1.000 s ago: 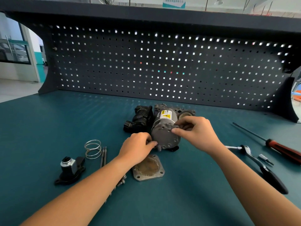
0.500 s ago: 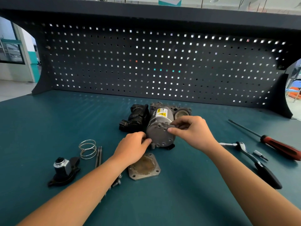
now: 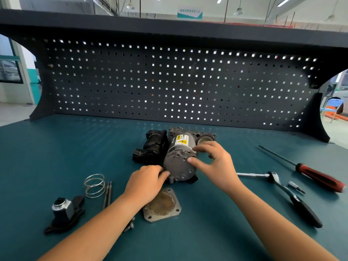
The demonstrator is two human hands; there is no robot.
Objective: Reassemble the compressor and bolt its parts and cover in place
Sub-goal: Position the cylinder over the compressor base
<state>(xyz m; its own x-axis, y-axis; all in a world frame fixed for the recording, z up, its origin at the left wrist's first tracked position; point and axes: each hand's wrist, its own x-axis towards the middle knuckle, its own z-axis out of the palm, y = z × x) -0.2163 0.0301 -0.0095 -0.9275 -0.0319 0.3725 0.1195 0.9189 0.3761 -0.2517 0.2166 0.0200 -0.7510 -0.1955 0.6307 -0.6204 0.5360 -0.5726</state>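
Observation:
The grey cylindrical compressor [image 3: 178, 159] lies on the teal bench with its round end cap facing me and a yellow warning label on top. My left hand [image 3: 146, 182] grips the cap's lower left edge with curled fingers. My right hand [image 3: 212, 164] pinches the cap's right rim, thumb on the face and fingers over the top edge. A square metal cover plate [image 3: 162, 208] with a rusty round centre lies flat just in front of the compressor. A black housing [image 3: 152, 146] sits against the compressor's left side.
To the left lie a wire spring [image 3: 94, 185], two long bolts [image 3: 107, 194] and a black-and-silver part [image 3: 64, 213]. Loose bolts [image 3: 130, 226] show beside my left forearm. To the right lie a ratchet [image 3: 282, 191], a small bit [image 3: 295, 186] and a red-handled screwdriver [image 3: 310, 174]. A pegboard [image 3: 169, 81] closes the back.
My right hand's fingers have spread and shifted along the cap's rim. The left hand stays at the lower left edge. The compressor has not visibly moved.

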